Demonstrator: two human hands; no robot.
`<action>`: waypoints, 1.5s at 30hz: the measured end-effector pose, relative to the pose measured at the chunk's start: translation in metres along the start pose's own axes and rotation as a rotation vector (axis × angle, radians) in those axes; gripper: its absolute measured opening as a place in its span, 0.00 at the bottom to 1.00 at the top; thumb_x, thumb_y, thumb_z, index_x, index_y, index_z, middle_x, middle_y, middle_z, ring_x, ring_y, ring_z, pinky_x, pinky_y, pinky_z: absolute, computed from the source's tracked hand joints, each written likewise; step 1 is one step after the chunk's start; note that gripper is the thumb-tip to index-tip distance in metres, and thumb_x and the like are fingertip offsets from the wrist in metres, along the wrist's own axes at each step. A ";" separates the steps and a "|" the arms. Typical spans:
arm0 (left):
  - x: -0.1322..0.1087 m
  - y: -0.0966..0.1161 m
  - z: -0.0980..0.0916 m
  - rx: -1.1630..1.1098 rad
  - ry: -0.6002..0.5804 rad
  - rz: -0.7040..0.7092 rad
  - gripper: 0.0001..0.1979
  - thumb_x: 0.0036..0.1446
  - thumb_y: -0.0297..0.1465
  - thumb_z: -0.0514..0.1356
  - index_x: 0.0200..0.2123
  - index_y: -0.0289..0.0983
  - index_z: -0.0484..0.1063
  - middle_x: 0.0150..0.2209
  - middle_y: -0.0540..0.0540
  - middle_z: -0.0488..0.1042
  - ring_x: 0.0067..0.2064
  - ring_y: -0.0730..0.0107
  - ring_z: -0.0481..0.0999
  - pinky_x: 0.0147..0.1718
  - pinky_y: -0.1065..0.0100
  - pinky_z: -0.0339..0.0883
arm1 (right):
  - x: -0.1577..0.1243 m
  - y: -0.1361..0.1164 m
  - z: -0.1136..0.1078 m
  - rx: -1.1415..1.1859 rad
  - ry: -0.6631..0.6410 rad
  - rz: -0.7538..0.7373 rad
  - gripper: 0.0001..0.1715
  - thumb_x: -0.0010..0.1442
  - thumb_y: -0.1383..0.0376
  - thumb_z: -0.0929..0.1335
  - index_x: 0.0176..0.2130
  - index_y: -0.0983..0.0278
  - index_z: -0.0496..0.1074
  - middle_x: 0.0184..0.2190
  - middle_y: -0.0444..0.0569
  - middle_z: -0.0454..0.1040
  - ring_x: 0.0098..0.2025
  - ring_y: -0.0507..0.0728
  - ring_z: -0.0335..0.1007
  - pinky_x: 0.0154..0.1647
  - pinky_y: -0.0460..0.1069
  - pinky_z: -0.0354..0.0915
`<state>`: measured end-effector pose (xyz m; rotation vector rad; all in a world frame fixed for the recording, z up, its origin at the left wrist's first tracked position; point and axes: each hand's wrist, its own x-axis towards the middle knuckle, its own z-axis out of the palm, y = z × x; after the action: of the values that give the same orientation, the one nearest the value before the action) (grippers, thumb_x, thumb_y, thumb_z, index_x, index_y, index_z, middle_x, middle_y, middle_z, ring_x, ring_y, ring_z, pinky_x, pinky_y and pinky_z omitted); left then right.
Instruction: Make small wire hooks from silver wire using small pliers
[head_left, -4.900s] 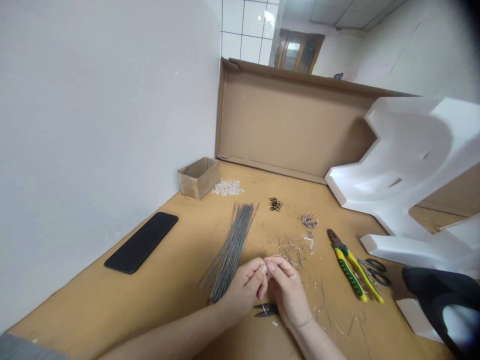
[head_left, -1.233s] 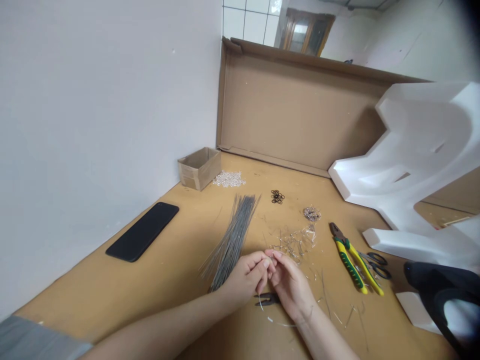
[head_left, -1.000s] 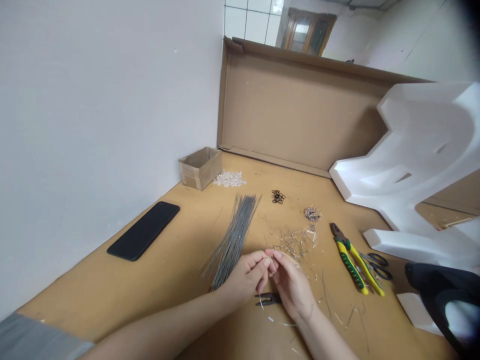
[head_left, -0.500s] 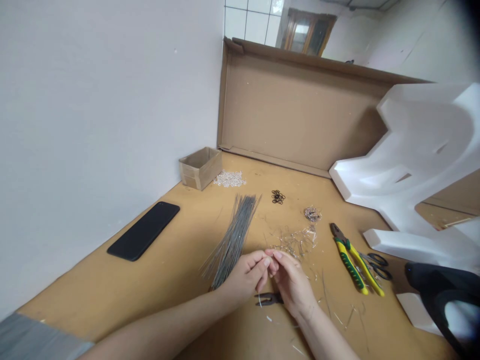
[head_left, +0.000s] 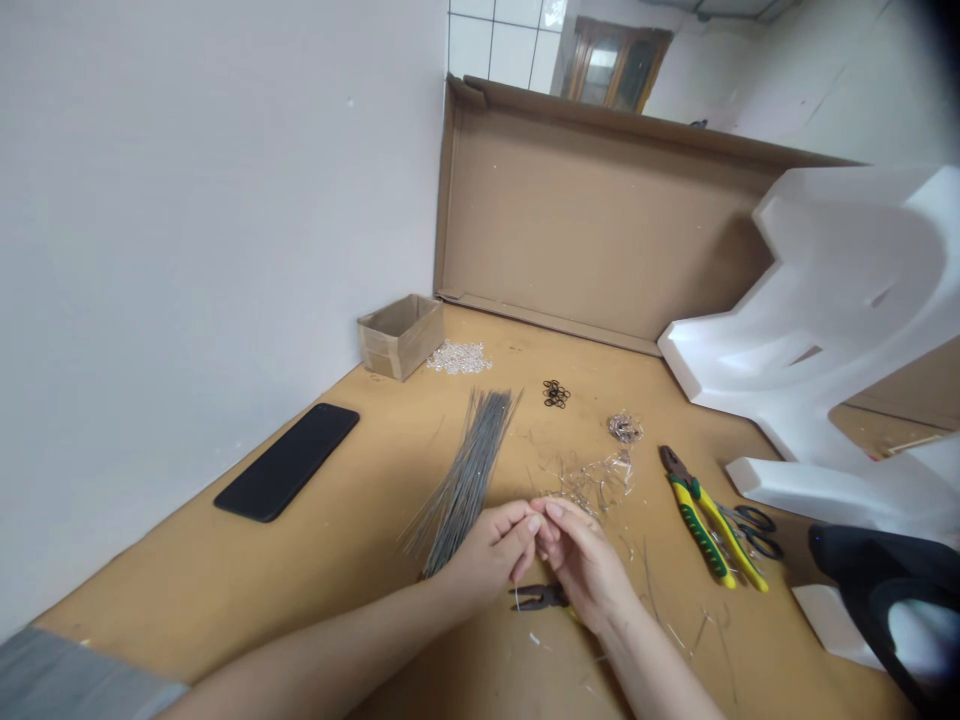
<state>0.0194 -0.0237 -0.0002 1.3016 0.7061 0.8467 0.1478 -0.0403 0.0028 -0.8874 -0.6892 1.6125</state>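
A thin wire hangs from the pinched fingertips of the left hand over the tabletop, well in from its left edge; the right hand curls against them, its grip hidden. Below lie dark-nosed pliers; beyond, a bundle of straight wires; along the left edge, a black smartphone.

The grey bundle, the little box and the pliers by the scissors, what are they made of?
The grey bundle looks like metal wire: thin, straight, dull grey strands. The little box seems cardboard: brown, matte, thin walls. The pliers show a dull, dark head, probably metal, and bright, ridged handles, plastic or maybe rubber.
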 end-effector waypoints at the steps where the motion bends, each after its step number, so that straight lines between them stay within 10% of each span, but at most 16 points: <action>1: 0.000 -0.001 0.000 -0.001 0.002 0.001 0.15 0.57 0.39 0.49 0.27 0.34 0.65 0.12 0.58 0.57 0.14 0.81 0.52 0.18 0.75 0.50 | 0.000 0.001 0.000 -0.001 0.000 -0.001 0.10 0.51 0.63 0.70 0.31 0.68 0.76 0.16 0.40 0.62 0.21 0.46 0.56 0.24 0.42 0.54; 7: 0.006 -0.002 -0.007 -0.083 0.027 -0.013 0.14 0.57 0.38 0.50 0.27 0.34 0.66 0.11 0.58 0.56 0.15 0.80 0.51 0.18 0.75 0.47 | 0.008 0.004 -0.008 -0.181 0.094 -0.101 0.14 0.50 0.59 0.70 0.35 0.65 0.75 0.18 0.39 0.63 0.21 0.47 0.55 0.25 0.44 0.54; 11: 0.008 0.003 -0.018 -0.171 0.048 0.002 0.14 0.58 0.37 0.50 0.29 0.34 0.67 0.11 0.58 0.55 0.15 0.81 0.49 0.18 0.75 0.46 | 0.011 -0.002 -0.019 -0.694 0.182 -0.258 0.12 0.52 0.58 0.68 0.33 0.65 0.72 0.21 0.42 0.65 0.22 0.50 0.58 0.26 0.45 0.55; 16: 0.010 0.007 -0.027 -0.232 0.093 0.034 0.13 0.58 0.37 0.51 0.30 0.34 0.66 0.11 0.59 0.53 0.15 0.82 0.47 0.18 0.75 0.43 | 0.005 -0.015 -0.021 -1.547 -0.021 -0.410 0.08 0.54 0.67 0.64 0.29 0.62 0.73 0.26 0.45 0.69 0.27 0.52 0.63 0.29 0.45 0.55; 21: 0.010 0.006 -0.026 -0.202 0.102 0.028 0.13 0.58 0.38 0.50 0.30 0.34 0.66 0.12 0.59 0.53 0.15 0.81 0.48 0.18 0.75 0.43 | 0.002 -0.015 -0.008 -1.862 -0.151 -0.335 0.14 0.54 0.71 0.62 0.34 0.58 0.74 0.31 0.46 0.72 0.33 0.53 0.68 0.31 0.45 0.56; 34: 0.008 0.010 -0.026 -0.177 0.072 0.055 0.14 0.59 0.37 0.48 0.30 0.33 0.66 0.12 0.58 0.55 0.15 0.81 0.48 0.18 0.75 0.44 | 0.017 -0.010 0.012 -2.151 -0.205 -0.221 0.12 0.52 0.73 0.62 0.33 0.63 0.74 0.32 0.51 0.76 0.33 0.55 0.71 0.29 0.45 0.55; 45: 0.009 0.007 -0.025 -0.169 0.073 0.010 0.14 0.58 0.38 0.49 0.30 0.33 0.66 0.12 0.59 0.54 0.15 0.81 0.48 0.17 0.75 0.44 | 0.005 -0.016 -0.008 -1.681 -0.211 -0.270 0.11 0.54 0.70 0.63 0.28 0.62 0.74 0.30 0.47 0.73 0.32 0.53 0.67 0.33 0.45 0.57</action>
<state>0.0016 -0.0028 0.0036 1.1279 0.6709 0.9456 0.1623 -0.0325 0.0105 -1.6161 -2.2931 0.5760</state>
